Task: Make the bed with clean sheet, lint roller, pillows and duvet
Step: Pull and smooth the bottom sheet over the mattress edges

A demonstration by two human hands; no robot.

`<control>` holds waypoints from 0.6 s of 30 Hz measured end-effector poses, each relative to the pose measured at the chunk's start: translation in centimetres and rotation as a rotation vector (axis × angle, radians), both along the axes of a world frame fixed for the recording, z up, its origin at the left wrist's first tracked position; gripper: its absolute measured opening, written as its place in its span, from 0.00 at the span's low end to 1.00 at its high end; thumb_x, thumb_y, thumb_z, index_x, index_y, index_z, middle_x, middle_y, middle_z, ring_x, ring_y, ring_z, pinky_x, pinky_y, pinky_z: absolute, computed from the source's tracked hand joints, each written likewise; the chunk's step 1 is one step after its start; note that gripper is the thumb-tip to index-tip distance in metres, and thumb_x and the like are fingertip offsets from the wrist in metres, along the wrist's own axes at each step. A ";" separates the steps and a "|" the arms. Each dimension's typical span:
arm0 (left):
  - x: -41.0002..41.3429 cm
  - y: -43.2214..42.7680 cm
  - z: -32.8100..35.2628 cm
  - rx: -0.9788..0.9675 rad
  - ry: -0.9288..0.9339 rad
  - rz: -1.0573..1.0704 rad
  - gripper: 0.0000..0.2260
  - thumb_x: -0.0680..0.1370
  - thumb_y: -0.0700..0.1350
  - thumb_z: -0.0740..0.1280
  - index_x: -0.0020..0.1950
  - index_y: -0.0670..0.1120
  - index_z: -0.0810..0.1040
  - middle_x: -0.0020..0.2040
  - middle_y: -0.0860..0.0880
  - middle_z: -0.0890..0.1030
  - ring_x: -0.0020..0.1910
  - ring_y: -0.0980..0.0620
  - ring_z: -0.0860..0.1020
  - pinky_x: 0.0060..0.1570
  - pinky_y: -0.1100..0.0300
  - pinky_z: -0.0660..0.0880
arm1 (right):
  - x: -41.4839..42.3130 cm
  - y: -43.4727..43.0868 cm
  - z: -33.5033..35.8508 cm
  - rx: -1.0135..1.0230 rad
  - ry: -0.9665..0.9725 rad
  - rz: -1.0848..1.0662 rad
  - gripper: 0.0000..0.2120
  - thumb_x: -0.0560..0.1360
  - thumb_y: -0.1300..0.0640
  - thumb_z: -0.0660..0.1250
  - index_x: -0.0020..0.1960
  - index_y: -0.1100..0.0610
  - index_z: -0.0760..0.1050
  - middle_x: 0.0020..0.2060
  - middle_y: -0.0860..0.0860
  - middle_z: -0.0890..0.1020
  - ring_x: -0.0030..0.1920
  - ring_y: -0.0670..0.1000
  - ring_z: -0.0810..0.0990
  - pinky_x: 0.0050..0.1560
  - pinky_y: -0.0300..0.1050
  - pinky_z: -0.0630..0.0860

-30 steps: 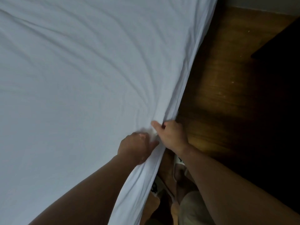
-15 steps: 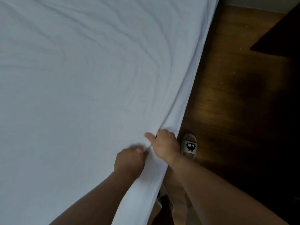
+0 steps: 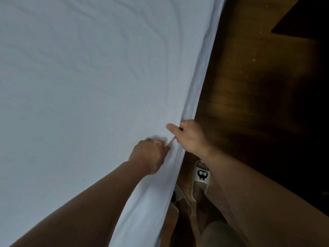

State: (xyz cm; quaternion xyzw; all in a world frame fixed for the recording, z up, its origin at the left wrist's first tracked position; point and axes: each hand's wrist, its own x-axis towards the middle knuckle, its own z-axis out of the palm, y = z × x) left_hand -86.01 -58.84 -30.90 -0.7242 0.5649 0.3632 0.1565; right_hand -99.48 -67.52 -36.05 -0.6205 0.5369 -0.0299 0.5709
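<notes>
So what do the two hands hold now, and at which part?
Both hold the white sheet at its side edge: the left hand pinches a fold on top, the right hand grips the overhang.

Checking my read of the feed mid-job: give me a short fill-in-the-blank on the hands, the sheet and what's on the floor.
1. The left hand grips the sheet, whose colour is ____.
2. The right hand lays its ____ on top of the sheet while its fingers curl over the edge.
3. The floor is made of ____.
4. The slipper with the cartoon face lies beside the ____ forearm.

Missing words: white; thumb; wood; right.
</notes>
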 end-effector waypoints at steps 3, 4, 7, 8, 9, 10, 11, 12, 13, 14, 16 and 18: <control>0.1 0.1 0.5 -0.020 -0.054 0.053 0.22 0.82 0.64 0.51 0.37 0.52 0.69 0.37 0.52 0.72 0.37 0.50 0.72 0.39 0.58 0.67 | -0.6 0.2 -1.8 0.061 -0.060 -0.311 0.21 0.78 0.34 0.60 0.41 0.50 0.75 0.34 0.48 0.80 0.35 0.48 0.80 0.41 0.50 0.79; 0.0 -0.3 0.9 -0.027 -0.087 0.059 0.23 0.80 0.67 0.50 0.37 0.52 0.69 0.36 0.52 0.71 0.37 0.50 0.71 0.39 0.58 0.67 | -0.9 -0.2 -2.2 0.104 -0.020 -0.408 0.21 0.77 0.31 0.57 0.45 0.48 0.74 0.38 0.48 0.80 0.40 0.50 0.80 0.45 0.53 0.81; 0.0 -2.7 1.3 -0.202 -0.181 0.045 0.22 0.80 0.68 0.49 0.41 0.52 0.68 0.37 0.52 0.71 0.36 0.51 0.70 0.37 0.58 0.67 | -0.4 -1.9 -2.8 0.190 0.125 -0.422 0.27 0.79 0.31 0.50 0.59 0.51 0.72 0.48 0.49 0.78 0.49 0.52 0.78 0.51 0.51 0.77; -0.1 -3.7 1.2 -0.261 -0.185 0.054 0.19 0.80 0.66 0.50 0.43 0.52 0.66 0.38 0.53 0.71 0.36 0.51 0.69 0.37 0.57 0.66 | 0.3 -2.3 -2.9 0.148 0.166 -0.406 0.28 0.80 0.32 0.49 0.62 0.53 0.72 0.50 0.49 0.78 0.50 0.53 0.77 0.51 0.49 0.75; -0.1 -4.6 0.9 -0.281 -0.181 0.068 0.17 0.81 0.65 0.51 0.44 0.52 0.65 0.39 0.53 0.71 0.36 0.50 0.68 0.37 0.57 0.65 | 1.1 -2.4 -2.9 0.082 0.200 -0.410 0.28 0.82 0.34 0.47 0.62 0.54 0.73 0.49 0.50 0.77 0.49 0.53 0.77 0.50 0.48 0.73; -0.2 -5.2 0.6 -0.273 -0.186 0.075 0.16 0.81 0.64 0.51 0.45 0.52 0.64 0.39 0.53 0.71 0.36 0.50 0.68 0.37 0.57 0.64 | 1.9 -2.4 -2.9 0.019 0.229 -0.426 0.28 0.83 0.36 0.47 0.61 0.55 0.74 0.48 0.50 0.77 0.48 0.53 0.76 0.49 0.48 0.73; -0.3 -5.6 0.2 -0.253 -0.204 0.067 0.16 0.82 0.64 0.51 0.47 0.52 0.64 0.39 0.53 0.70 0.36 0.50 0.68 0.37 0.56 0.64 | 2.5 -2.3 -3.1 -0.031 0.248 -0.443 0.27 0.83 0.37 0.46 0.59 0.55 0.75 0.48 0.51 0.78 0.48 0.53 0.77 0.48 0.48 0.75; -0.4 -5.7 -0.1 -0.240 -0.231 0.049 0.17 0.81 0.64 0.51 0.49 0.52 0.64 0.40 0.52 0.71 0.37 0.49 0.69 0.38 0.56 0.64 | 2.7 -2.1 -3.2 -0.065 0.256 -0.459 0.26 0.84 0.38 0.47 0.58 0.55 0.75 0.48 0.52 0.79 0.48 0.53 0.78 0.48 0.49 0.76; -0.5 -5.5 -0.3 -0.237 -0.254 0.032 0.18 0.81 0.65 0.50 0.51 0.52 0.65 0.41 0.52 0.72 0.37 0.48 0.70 0.38 0.57 0.65 | 2.3 -1.9 -3.2 -0.079 0.258 -0.465 0.25 0.84 0.38 0.48 0.58 0.55 0.75 0.48 0.52 0.80 0.48 0.52 0.78 0.48 0.48 0.76; -0.6 -5.4 -0.4 -0.249 -0.267 0.022 0.20 0.81 0.66 0.50 0.55 0.51 0.67 0.43 0.52 0.74 0.37 0.47 0.73 0.38 0.57 0.65 | 1.5 -2.0 -3.4 -0.085 0.270 -0.451 0.25 0.84 0.39 0.48 0.59 0.56 0.75 0.48 0.52 0.79 0.48 0.53 0.77 0.47 0.48 0.74; -0.7 -4.8 -0.6 -0.277 -0.275 0.014 0.23 0.79 0.68 0.51 0.59 0.50 0.67 0.48 0.50 0.78 0.40 0.43 0.79 0.38 0.56 0.66 | -1.2 -2.4 -3.9 -0.107 0.332 -0.410 0.25 0.84 0.41 0.49 0.59 0.59 0.74 0.50 0.57 0.79 0.53 0.59 0.77 0.50 0.49 0.70; -0.8 -4.1 -0.7 -0.288 -0.257 -0.016 0.24 0.79 0.67 0.54 0.61 0.49 0.67 0.52 0.49 0.79 0.42 0.41 0.80 0.37 0.56 0.67 | -3.5 -2.5 -4.4 -0.126 0.376 -0.407 0.25 0.85 0.42 0.49 0.58 0.61 0.75 0.56 0.62 0.80 0.59 0.64 0.76 0.53 0.51 0.69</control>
